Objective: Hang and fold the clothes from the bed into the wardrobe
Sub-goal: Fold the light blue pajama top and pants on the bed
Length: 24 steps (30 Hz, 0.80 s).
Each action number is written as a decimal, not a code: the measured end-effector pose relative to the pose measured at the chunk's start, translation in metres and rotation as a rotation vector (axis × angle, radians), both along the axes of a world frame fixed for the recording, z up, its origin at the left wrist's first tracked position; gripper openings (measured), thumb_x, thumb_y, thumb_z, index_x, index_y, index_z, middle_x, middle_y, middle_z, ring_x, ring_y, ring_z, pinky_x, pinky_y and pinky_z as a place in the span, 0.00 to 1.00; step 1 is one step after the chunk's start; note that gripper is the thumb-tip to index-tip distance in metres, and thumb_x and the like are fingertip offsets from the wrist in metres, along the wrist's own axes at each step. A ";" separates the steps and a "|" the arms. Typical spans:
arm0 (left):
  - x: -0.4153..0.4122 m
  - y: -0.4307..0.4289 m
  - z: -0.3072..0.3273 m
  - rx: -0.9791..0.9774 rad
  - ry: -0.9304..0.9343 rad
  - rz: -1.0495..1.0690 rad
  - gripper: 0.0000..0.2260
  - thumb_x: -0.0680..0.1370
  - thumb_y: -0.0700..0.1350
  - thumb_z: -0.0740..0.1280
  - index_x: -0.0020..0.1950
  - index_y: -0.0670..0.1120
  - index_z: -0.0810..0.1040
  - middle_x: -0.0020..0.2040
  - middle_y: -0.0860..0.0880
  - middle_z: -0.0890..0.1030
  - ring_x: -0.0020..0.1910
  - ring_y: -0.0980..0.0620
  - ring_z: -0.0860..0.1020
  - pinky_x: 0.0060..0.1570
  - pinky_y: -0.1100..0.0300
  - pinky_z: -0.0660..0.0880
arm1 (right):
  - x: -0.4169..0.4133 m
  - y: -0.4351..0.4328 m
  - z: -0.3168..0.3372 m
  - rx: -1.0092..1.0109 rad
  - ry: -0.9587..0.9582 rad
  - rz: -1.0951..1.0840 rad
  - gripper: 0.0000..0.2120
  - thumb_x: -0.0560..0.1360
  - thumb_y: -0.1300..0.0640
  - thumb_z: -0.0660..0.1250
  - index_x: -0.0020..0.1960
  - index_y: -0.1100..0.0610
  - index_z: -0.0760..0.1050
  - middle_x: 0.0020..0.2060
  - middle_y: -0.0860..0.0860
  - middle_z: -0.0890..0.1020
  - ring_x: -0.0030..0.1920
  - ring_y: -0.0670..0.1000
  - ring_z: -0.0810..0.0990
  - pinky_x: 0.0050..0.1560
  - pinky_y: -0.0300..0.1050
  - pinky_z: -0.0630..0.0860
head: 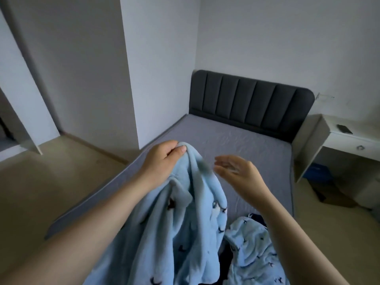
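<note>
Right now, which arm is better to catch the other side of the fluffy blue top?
Probably the right. The right grip is open and free, beside the blue top; the left grip is busy pinching its upper edge.

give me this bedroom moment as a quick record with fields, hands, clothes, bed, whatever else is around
left hand: pinches the top of the blue fleece garment, holding it up over the bed
right hand: open, blurred, beside the garment, holding nothing
bed: grey sheet, dark headboard
lying on bed: second blue patterned piece, dark item at its edge
side: white desk with a dark flat device on top
</note>
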<state>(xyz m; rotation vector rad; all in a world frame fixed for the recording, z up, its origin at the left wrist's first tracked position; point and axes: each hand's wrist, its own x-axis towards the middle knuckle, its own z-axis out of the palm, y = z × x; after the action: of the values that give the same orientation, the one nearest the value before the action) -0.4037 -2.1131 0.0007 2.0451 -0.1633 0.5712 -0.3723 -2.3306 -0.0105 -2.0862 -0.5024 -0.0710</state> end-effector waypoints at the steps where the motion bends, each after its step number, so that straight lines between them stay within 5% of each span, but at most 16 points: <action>1: 0.004 0.007 0.000 0.009 0.003 -0.034 0.16 0.80 0.41 0.64 0.34 0.36 0.67 0.29 0.49 0.63 0.29 0.57 0.61 0.33 0.57 0.60 | 0.000 0.014 -0.003 0.027 0.010 0.015 0.14 0.75 0.54 0.71 0.60 0.52 0.79 0.52 0.44 0.83 0.54 0.40 0.81 0.59 0.41 0.77; 6: 0.028 0.056 0.006 0.054 0.008 -0.188 0.17 0.80 0.43 0.64 0.34 0.36 0.66 0.29 0.51 0.63 0.29 0.59 0.62 0.30 0.63 0.60 | 0.012 0.089 -0.005 0.109 -0.027 -0.017 0.08 0.75 0.55 0.70 0.52 0.45 0.80 0.47 0.39 0.84 0.52 0.38 0.81 0.57 0.40 0.76; 11: 0.048 0.100 0.006 0.024 0.063 -0.297 0.17 0.80 0.44 0.64 0.33 0.40 0.66 0.29 0.51 0.63 0.29 0.58 0.62 0.30 0.63 0.60 | 0.026 0.132 -0.002 0.087 -0.097 -0.168 0.11 0.77 0.59 0.66 0.38 0.48 0.77 0.30 0.37 0.78 0.33 0.38 0.75 0.35 0.29 0.68; 16: 0.059 0.133 -0.009 0.062 0.114 -0.293 0.17 0.80 0.46 0.64 0.32 0.46 0.65 0.26 0.56 0.63 0.25 0.61 0.63 0.27 0.69 0.61 | 0.034 0.153 0.000 0.125 -0.111 -0.241 0.10 0.78 0.58 0.64 0.39 0.51 0.75 0.29 0.43 0.75 0.32 0.41 0.70 0.34 0.34 0.67; 24: 0.083 0.137 -0.052 0.010 0.201 -0.264 0.17 0.79 0.46 0.66 0.34 0.37 0.70 0.29 0.51 0.66 0.29 0.57 0.65 0.30 0.60 0.61 | 0.048 0.150 -0.022 0.047 -0.056 -0.204 0.11 0.78 0.58 0.65 0.37 0.54 0.74 0.24 0.41 0.71 0.26 0.41 0.66 0.28 0.31 0.64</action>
<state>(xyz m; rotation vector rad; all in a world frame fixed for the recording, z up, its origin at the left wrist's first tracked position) -0.3209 -1.9764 -0.0517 2.0351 -0.3108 0.2012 -0.3245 -2.1810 -0.0327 -2.0883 -0.3163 -0.2580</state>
